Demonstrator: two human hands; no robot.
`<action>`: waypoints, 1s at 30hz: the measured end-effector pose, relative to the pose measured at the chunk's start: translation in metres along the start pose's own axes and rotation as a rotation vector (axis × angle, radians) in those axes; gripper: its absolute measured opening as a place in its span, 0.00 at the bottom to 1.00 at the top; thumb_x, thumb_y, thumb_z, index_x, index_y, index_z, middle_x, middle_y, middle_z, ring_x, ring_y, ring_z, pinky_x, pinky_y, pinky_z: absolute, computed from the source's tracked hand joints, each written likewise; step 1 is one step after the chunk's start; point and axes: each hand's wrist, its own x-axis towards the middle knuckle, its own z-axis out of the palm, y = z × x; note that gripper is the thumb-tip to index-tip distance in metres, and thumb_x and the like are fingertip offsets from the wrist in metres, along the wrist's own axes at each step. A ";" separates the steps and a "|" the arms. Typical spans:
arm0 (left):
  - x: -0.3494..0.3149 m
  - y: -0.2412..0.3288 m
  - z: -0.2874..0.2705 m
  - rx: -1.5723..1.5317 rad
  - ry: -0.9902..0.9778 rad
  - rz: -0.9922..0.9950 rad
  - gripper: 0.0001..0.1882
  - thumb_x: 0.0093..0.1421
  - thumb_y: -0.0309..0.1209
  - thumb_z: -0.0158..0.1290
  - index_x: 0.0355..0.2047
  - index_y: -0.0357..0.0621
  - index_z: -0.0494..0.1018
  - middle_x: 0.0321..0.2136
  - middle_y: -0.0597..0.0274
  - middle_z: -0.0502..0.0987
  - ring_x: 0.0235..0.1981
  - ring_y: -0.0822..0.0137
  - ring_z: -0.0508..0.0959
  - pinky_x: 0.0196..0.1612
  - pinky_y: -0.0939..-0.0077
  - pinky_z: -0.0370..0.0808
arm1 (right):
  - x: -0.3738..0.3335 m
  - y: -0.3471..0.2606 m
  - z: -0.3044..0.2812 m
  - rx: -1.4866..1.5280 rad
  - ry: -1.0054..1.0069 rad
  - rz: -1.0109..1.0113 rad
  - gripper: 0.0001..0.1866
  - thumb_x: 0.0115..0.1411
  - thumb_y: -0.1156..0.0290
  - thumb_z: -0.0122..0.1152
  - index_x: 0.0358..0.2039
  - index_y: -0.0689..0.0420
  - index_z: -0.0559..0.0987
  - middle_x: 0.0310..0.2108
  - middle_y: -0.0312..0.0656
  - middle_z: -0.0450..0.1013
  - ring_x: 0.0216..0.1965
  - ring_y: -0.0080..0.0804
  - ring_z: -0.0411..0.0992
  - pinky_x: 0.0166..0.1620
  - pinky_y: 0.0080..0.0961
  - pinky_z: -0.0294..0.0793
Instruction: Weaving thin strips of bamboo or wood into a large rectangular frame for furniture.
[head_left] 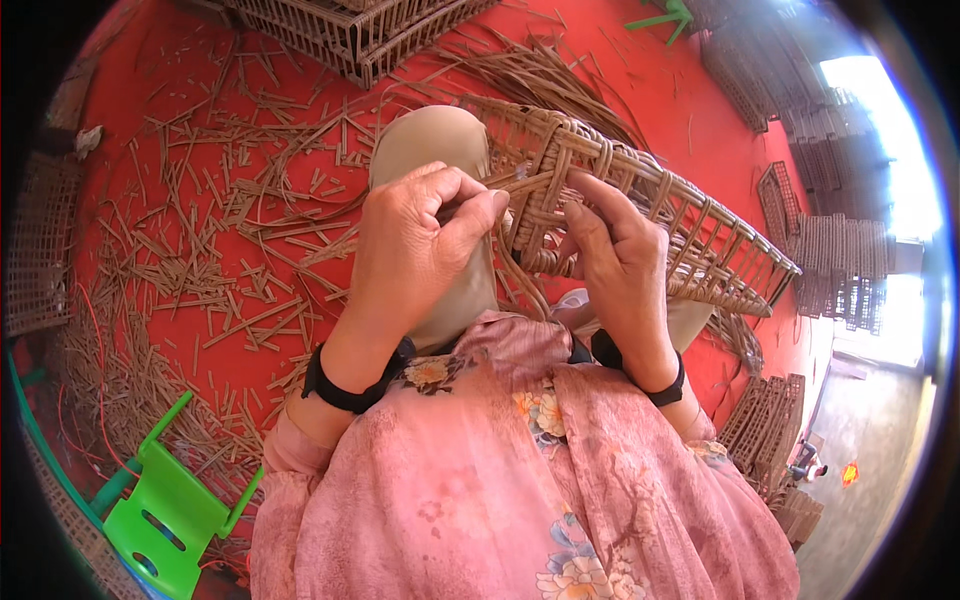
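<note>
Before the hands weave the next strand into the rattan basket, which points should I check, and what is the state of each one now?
1. Left hand pinches a thin strand: ok, fingers closed on it.
2. Right hand steadies the rattan basket: ok, fingers rest on the woven corner.
3. Basket supported: ok, it lies tilted across the lap.
4. Weaving spot in view: ok, corner sits between both hands.
5. Strand long enough to continue: cannot tell, its far end is hidden.
6. Floor around: not ok, cut rattan pieces lie scattered on it.
</note>
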 end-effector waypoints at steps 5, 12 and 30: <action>0.017 0.008 -0.014 0.137 -0.091 0.112 0.08 0.56 0.27 0.62 0.26 0.33 0.77 0.20 0.63 0.75 0.22 0.77 0.70 0.28 0.78 0.67 | 0.003 -0.001 -0.001 -0.060 -0.035 -0.017 0.16 0.66 0.70 0.56 0.51 0.64 0.79 0.17 0.35 0.72 0.17 0.14 0.65 0.22 0.19 0.65; 0.036 0.025 -0.020 0.231 -0.199 0.251 0.06 0.55 0.26 0.62 0.27 0.34 0.79 0.20 0.63 0.75 0.21 0.76 0.71 0.26 0.78 0.67 | 0.003 -0.005 -0.003 -0.070 -0.051 -0.005 0.13 0.65 0.70 0.55 0.47 0.63 0.79 0.17 0.44 0.72 0.19 0.31 0.71 0.25 0.28 0.69; 0.047 0.004 0.001 0.153 -0.227 0.145 0.07 0.56 0.26 0.62 0.28 0.32 0.80 0.22 0.67 0.75 0.25 0.79 0.72 0.29 0.80 0.68 | 0.009 0.009 -0.002 -0.063 -0.017 -0.090 0.12 0.64 0.70 0.57 0.43 0.64 0.79 0.19 0.46 0.75 0.21 0.31 0.74 0.26 0.29 0.71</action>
